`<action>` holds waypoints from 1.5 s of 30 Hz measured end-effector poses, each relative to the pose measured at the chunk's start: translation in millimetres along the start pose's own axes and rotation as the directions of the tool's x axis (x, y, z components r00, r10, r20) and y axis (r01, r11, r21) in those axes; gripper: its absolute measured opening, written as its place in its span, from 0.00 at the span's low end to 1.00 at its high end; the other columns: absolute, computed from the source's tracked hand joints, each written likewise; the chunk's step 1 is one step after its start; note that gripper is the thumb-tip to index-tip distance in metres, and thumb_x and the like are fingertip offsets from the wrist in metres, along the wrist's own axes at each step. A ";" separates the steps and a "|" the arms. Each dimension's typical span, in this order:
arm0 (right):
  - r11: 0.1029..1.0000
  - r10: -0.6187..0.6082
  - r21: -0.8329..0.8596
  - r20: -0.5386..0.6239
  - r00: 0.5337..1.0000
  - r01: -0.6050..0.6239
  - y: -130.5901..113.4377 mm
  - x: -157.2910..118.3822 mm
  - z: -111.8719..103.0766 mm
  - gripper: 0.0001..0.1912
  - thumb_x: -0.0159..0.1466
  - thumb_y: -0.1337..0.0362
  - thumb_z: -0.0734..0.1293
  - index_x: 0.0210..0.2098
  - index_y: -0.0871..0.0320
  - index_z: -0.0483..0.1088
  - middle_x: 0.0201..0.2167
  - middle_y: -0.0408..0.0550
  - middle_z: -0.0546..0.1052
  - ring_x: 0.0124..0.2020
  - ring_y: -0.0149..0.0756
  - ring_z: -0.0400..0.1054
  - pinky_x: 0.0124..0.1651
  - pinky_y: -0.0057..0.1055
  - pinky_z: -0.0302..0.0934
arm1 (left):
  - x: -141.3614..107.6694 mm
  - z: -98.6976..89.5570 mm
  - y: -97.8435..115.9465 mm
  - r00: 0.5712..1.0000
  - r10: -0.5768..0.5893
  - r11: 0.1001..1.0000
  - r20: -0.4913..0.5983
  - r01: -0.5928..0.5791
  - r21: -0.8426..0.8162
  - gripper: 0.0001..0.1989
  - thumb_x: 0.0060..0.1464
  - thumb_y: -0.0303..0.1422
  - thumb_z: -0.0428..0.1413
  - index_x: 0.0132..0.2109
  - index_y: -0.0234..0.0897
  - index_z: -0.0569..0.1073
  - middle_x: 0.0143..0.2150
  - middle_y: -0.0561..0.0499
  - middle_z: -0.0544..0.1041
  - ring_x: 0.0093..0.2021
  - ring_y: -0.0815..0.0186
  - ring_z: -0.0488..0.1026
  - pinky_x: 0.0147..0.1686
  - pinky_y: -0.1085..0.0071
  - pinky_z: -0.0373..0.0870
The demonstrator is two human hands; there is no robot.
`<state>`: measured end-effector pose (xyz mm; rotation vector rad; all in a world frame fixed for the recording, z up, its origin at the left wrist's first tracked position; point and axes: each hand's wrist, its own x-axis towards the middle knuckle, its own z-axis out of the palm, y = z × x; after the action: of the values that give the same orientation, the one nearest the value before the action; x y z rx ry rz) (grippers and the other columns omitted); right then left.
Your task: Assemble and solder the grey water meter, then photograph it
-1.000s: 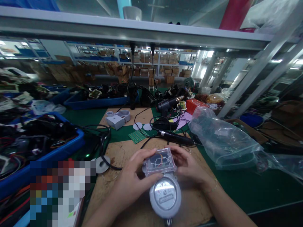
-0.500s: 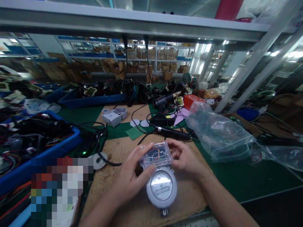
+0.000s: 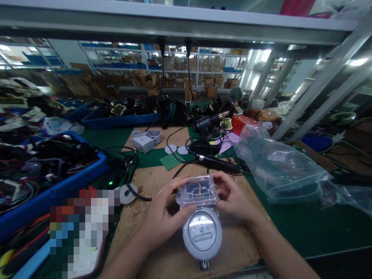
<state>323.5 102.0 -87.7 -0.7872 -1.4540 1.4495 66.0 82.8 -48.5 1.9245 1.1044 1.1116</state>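
A grey meter (image 3: 202,232) with a round dial lies on the brown board before me. At its far end is a rectangular clear plastic cover (image 3: 199,191), with thin coloured wires visible through it. My left hand (image 3: 165,209) grips the cover's left side, thumb along the near edge and fingers at the far left corner. Opposite it, my right hand (image 3: 232,197) holds the right side, its fingers curled and its thumb by the near right corner. The cover lies over the meter's box part; whether it is fastened I cannot tell.
A black electric screwdriver (image 3: 217,163) lies beyond my hands, near a green circuit board (image 3: 171,161) and a grey housing (image 3: 145,141). Blue bins (image 3: 95,162) of parts stand left. Clear plastic bags (image 3: 285,166) lie right. A white roll (image 3: 128,193) sits left on the board.
The whole view has shifted slightly, so things appear further right. Both hands keep their hold on the clear cover, with hardly any change in grip.
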 end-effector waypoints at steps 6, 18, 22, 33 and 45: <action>1.000 0.012 -0.027 0.024 1.000 -0.011 -1.5 -4.6 -0.9 0.34 0.61 0.62 0.77 0.63 0.48 0.62 0.62 0.51 0.65 0.51 0.35 0.70 0.51 0.30 0.69 | -1.0 -3.9 -5.4 1.000 0.010 1.000 0.005 -0.010 -0.018 0.27 0.58 0.37 0.66 0.63 0.53 0.70 0.67 0.49 0.72 0.68 0.54 0.68 0.67 0.49 0.65; 0.996 0.069 -0.066 0.019 0.997 -0.068 -7.1 -8.5 5.9 0.36 0.62 0.52 0.75 0.64 0.48 0.57 0.61 0.54 0.64 0.43 0.36 0.68 0.56 0.40 0.67 | -1.8 -7.5 -7.0 0.998 0.037 0.999 -0.046 -0.035 0.033 0.23 0.55 0.38 0.68 0.57 0.51 0.75 0.62 0.45 0.76 0.62 0.52 0.75 0.60 0.47 0.73; 0.993 0.042 -0.109 -0.013 0.999 -0.043 -6.4 -11.3 10.5 0.34 0.64 0.53 0.74 0.64 0.47 0.57 0.62 0.55 0.63 0.41 0.36 0.68 0.56 0.41 0.67 | -5.3 -9.9 -11.3 1.000 0.008 0.999 -0.016 -0.007 0.054 0.25 0.55 0.39 0.68 0.59 0.56 0.74 0.64 0.48 0.75 0.63 0.52 0.74 0.61 0.45 0.72; 0.987 0.000 -0.159 -0.054 0.999 -0.008 -10.4 -16.2 11.7 0.48 0.62 0.44 0.74 0.73 0.41 0.46 0.67 0.54 0.57 0.61 0.51 0.62 0.56 0.42 0.67 | -7.6 -7.8 -5.3 0.997 -0.065 0.997 0.040 0.063 0.052 0.26 0.58 0.41 0.65 0.61 0.60 0.70 0.67 0.50 0.71 0.67 0.51 0.69 0.65 0.43 0.69; 0.981 0.005 -0.194 -0.047 0.999 -0.014 -8.2 -16.9 9.6 0.40 0.63 0.51 0.75 0.69 0.44 0.57 0.65 0.55 0.62 0.42 0.38 0.70 0.53 0.44 0.71 | -8.6 -8.9 -7.9 0.998 -0.058 0.994 0.022 0.056 0.089 0.26 0.59 0.41 0.65 0.62 0.63 0.70 0.67 0.52 0.71 0.66 0.53 0.71 0.63 0.45 0.71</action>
<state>322.6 81.9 -81.5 -0.9427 -1.5748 1.3005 52.8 79.6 -54.3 1.9564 1.2053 1.0211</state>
